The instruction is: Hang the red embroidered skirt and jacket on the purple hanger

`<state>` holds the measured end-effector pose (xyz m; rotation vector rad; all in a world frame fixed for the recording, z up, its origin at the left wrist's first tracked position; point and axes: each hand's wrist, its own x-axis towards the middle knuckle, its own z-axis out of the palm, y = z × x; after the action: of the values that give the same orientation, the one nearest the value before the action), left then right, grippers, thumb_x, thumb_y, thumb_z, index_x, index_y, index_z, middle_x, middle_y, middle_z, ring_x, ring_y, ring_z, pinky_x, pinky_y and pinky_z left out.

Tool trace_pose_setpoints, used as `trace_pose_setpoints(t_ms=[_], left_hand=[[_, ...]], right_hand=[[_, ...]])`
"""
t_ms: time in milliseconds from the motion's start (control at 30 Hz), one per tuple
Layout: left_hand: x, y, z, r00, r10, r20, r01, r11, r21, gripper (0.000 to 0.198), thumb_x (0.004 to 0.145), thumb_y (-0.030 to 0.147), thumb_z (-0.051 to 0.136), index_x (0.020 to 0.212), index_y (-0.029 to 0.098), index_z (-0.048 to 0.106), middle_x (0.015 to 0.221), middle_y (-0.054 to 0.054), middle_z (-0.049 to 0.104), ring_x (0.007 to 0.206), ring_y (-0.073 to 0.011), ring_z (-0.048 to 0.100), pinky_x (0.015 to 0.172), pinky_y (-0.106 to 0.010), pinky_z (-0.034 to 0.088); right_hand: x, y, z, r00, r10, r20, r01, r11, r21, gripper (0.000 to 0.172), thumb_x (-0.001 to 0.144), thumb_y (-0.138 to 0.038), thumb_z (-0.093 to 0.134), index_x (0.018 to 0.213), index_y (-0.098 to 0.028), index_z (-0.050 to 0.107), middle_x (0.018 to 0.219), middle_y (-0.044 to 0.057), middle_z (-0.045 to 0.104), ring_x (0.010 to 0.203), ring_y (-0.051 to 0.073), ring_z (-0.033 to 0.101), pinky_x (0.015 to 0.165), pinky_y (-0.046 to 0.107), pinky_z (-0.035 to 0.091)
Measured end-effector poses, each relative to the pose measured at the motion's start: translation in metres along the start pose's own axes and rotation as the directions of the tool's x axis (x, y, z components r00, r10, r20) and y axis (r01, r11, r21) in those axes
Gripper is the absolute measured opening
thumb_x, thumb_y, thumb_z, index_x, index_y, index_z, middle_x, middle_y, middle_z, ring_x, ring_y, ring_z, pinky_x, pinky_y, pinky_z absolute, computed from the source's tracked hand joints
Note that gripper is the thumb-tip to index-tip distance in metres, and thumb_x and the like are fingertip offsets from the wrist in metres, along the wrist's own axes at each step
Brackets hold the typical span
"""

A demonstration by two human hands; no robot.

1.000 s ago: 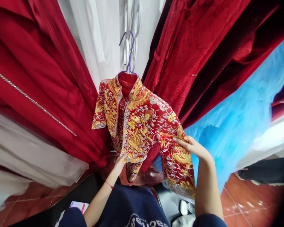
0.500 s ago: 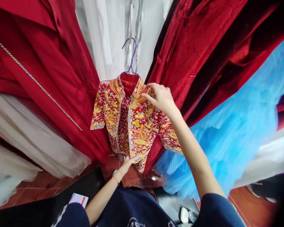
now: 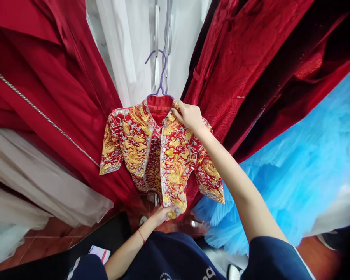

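Gold-embroidered red jacket (image 3: 175,165) mid-view, purple hanger (image 3: 162,76) at its twelve o'clock. Right hand (image 3: 189,115), fingers curled closed, grips shoulder beside collar (image 3: 160,104), one o'clock; left hand (image 3: 161,215) pinches front hem, six o'clock. Likely soft, weighty, snag-prone; collar, hem safest holds.

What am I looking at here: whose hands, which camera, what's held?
No machine is involved: the person works bare-handed, wearing one camera on the head that looks forward and down. The left hand holds the front lower edge of an embroidered jacket, and the right hand holds it beside the collar. The jacket is on a purple hanger. Red garments and blue fabric hang around it; a flat white item lies on a dark surface below.
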<state>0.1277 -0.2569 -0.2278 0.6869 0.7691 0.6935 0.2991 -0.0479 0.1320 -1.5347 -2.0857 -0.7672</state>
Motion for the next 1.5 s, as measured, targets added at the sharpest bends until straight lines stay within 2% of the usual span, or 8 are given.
trace_pose_setpoints(t_ms=[367, 600, 733, 867, 933, 1100, 1233, 1500], left_hand=[[-0.058, 0.01, -0.043, 0.959, -0.234, 0.161, 0.223, 0.971, 0.083, 0.052, 0.042, 0.038, 0.098, 0.084, 0.014, 0.081, 0.091, -0.013, 0.079, 0.098, -0.0383, 0.073, 0.1, -0.051, 0.051], [0.018, 0.034, -0.088, 0.964, 0.017, -0.267, -0.039, 0.996, -0.077, 0.044, 0.069, 0.038, 0.087, 0.106, 0.018, 0.075, 0.119, -0.012, 0.075, 0.122, -0.0305, 0.065, 0.116, -0.045, 0.039], [0.057, 0.04, -0.102, 0.935, 0.019, -0.354, -0.077, 0.986, -0.15, 0.034, 0.071, 0.033, 0.085, 0.1, 0.019, 0.074, 0.117, -0.014, 0.075, 0.124, -0.0298, 0.064, 0.119, -0.047, 0.033], [0.062, 0.044, -0.125, 0.907, -0.012, -0.42, -0.1, 0.964, -0.245, 0.024, 0.071, 0.026, 0.083, 0.092, 0.018, 0.074, 0.111, -0.017, 0.075, 0.129, -0.0307, 0.061, 0.118, -0.047, 0.035], [0.06, 0.049, -0.14, 0.872, -0.002, -0.49, -0.152, 0.949, -0.276, 0.017, 0.074, 0.021, 0.08, 0.088, 0.018, 0.071, 0.109, -0.016, 0.075, 0.13, -0.029, 0.06, 0.118, -0.044, 0.037], [0.065, 0.072, -0.17, 0.75, 0.058, -0.659, -0.32, 0.903, -0.285, 0.008, 0.084, 0.016, 0.066, 0.088, 0.022, 0.063, 0.103, -0.004, 0.076, 0.129, -0.0164, 0.06, 0.116, -0.031, 0.038], [0.075, 0.085, -0.176, 0.734, 0.078, -0.675, -0.361, 0.886, -0.291, 0.014, 0.082, 0.015, 0.07, 0.093, 0.024, 0.065, 0.101, 0.0, 0.076, 0.122, -0.016, 0.064, 0.11, -0.03, 0.045], [0.056, 0.054, -0.153, 0.816, 0.101, -0.569, -0.324, 0.895, -0.306, 0.027, 0.071, 0.021, 0.084, 0.094, 0.019, 0.071, 0.109, -0.007, 0.076, 0.116, -0.0217, 0.067, 0.108, -0.036, 0.046]], right_hand=[[0.007, 0.011, 0.022, 0.997, -0.057, -0.048, 0.058, 0.998, 0.028, 0.052, 0.102, -0.049, 0.023, 0.101, -0.012, 0.06, 0.077, 0.012, 0.07, 0.066, 0.02, 0.058, 0.061, 0.031, 0.028], [0.008, 0.013, 0.022, 0.998, 0.028, -0.058, -0.018, 0.985, 0.173, 0.051, 0.098, -0.05, 0.029, 0.107, -0.012, 0.062, 0.087, 0.015, 0.068, 0.082, 0.025, 0.062, 0.075, 0.038, 0.042], [-0.051, -0.008, 0.044, 0.937, 0.253, -0.242, -0.139, 0.904, 0.404, 0.057, 0.089, -0.054, 0.043, 0.129, -0.015, 0.055, 0.126, 0.021, 0.058, 0.123, 0.037, 0.05, 0.097, 0.056, 0.041], [-0.178, -0.077, 0.098, 0.631, 0.774, 0.046, -0.503, 0.363, 0.784, 0.044, 0.08, -0.056, 0.049, 0.109, -0.026, 0.061, 0.123, 0.017, 0.057, 0.129, 0.04, 0.045, 0.097, 0.059, 0.042], [-0.236, -0.119, 0.128, 0.535, 0.746, 0.396, -0.606, 0.012, 0.796, 0.033, 0.08, -0.059, 0.051, 0.083, -0.027, 0.06, 0.094, 0.012, 0.062, 0.103, 0.035, 0.059, 0.086, 0.053, 0.048], [-0.293, -0.177, 0.181, 0.404, 0.582, 0.706, -0.659, -0.351, 0.666, 0.052, 0.068, -0.072, 0.064, 0.059, -0.024, 0.045, 0.049, -0.004, 0.044, 0.049, 0.015, 0.047, 0.052, 0.031, 0.043], [-0.287, -0.174, 0.211, 0.31, 0.437, 0.844, -0.62, -0.58, 0.528, 0.057, 0.05, -0.067, 0.082, 0.071, -0.021, 0.057, 0.061, -0.001, 0.062, 0.057, 0.017, 0.061, 0.054, 0.029, 0.047], [-0.289, -0.201, 0.242, 0.302, 0.395, 0.868, -0.466, -0.733, 0.496, 0.05, 0.051, -0.057, 0.086, 0.07, -0.024, 0.054, 0.057, -0.009, 0.055, 0.054, 0.011, 0.054, 0.056, 0.025, 0.048]])
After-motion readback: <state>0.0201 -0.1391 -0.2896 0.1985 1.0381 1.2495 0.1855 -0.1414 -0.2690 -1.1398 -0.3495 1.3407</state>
